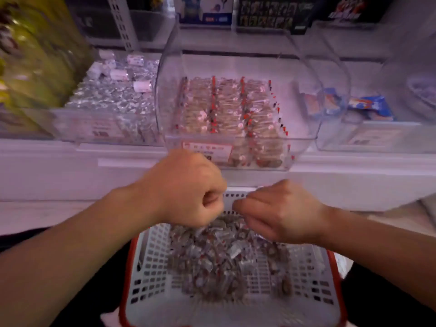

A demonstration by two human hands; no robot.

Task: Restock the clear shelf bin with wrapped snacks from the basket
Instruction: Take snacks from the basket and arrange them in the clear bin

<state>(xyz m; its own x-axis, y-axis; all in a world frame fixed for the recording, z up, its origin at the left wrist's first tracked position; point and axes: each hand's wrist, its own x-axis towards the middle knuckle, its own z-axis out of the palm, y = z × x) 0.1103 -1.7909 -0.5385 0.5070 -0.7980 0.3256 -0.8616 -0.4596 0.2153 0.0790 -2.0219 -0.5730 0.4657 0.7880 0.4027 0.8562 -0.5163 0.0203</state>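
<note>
A white perforated basket (151, 274) with a red rim sits low in front of me, holding a heap of small wrapped snacks (221, 256). Both hands reach down into the far end of that heap. My left hand (186, 192) has its fingers curled under, gripping wrapped snacks from the pile. My right hand (276, 213) also curls its fingers down into the snacks; the fingertips are hidden. Above, on the shelf, stands the clear bin (304, 142) with neat rows of the same snacks (231, 114) inside.
Left of the bin is a clear bin of silver-wrapped sweets (113, 97); right of it a clear bin with blue packets (368, 107). A white shelf ledge (70, 175) runs between bins and basket. Boxed goods line the upper shelf (266, 13).
</note>
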